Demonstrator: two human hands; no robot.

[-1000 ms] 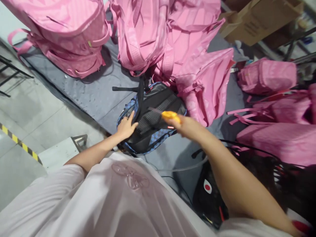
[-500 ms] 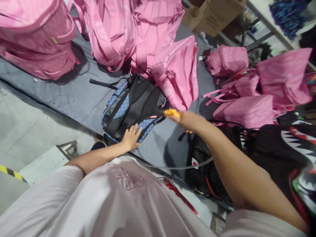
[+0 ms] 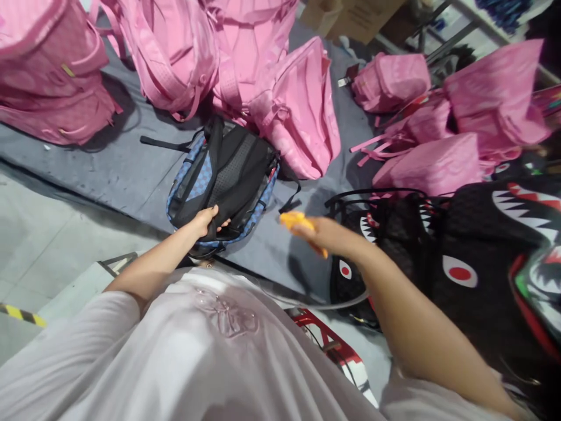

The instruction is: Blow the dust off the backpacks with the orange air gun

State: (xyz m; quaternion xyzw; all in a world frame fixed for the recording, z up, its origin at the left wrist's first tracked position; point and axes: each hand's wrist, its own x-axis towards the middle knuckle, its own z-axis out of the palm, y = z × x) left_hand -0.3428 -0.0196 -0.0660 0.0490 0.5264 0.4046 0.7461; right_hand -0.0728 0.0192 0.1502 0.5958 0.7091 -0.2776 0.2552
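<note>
A black backpack with blue checkered sides (image 3: 239, 169) lies on the grey cloth-covered table, its straps and padded back facing up. My left hand (image 3: 205, 222) is closed round a black shoulder strap at the backpack's near end. Right of the backpack and apart from it, my right hand (image 3: 322, 233) grips an orange air blow gun (image 3: 295, 221). A clear hose (image 3: 324, 305) hangs in a curve below my right forearm.
Several pink backpacks (image 3: 170, 64) stand along the table's far side, with smaller pink bags (image 3: 390, 85) to the right. Black shark-face backpacks (image 3: 473, 234) crowd the near right. A cardboard box (image 3: 350, 17) is at the back. The table edge (image 3: 79, 190) runs close to my body.
My left hand has gone from lying spread on the backpack to gripping its strap. My right hand with the air blow gun has drawn back from the backpack. The view has shifted slightly.
</note>
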